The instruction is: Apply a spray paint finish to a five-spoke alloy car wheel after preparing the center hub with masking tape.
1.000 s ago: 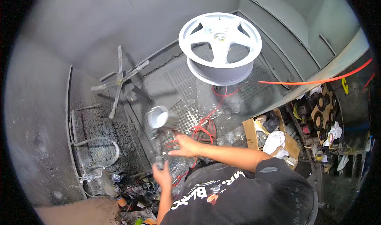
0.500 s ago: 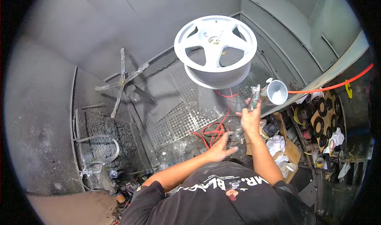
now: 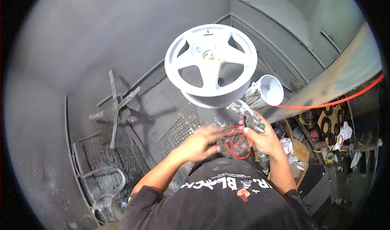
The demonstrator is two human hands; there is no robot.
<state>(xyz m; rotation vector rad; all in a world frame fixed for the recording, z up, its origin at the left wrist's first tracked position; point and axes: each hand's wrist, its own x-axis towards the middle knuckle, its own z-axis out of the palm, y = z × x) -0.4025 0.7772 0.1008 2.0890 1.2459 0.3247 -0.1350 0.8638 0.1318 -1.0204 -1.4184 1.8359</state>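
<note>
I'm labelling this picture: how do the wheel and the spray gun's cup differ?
The wheel looks much larger than the cup. The wheel has five spokes; the cup has none. The wheel is unheld; the cup sits on the spray gun in the right hand. Both look pale.

Grey walls (image 3: 134, 23) enclose the far and left sides. A perforated floor grating (image 3: 176, 130) extends across the middle. At left, a cross-shaped stand (image 3: 116, 107) carries a rough grey coating; nearer, a bent tube (image 3: 121, 174) is located beside a coarse dark panel (image 3: 115, 155). At right, an open cardboard box (image 3: 304, 153) contains crumpled white material (image 3: 286, 145). Farther right, black rings (image 3: 326, 127) are arranged on a brown board (image 3: 334, 117).
</note>
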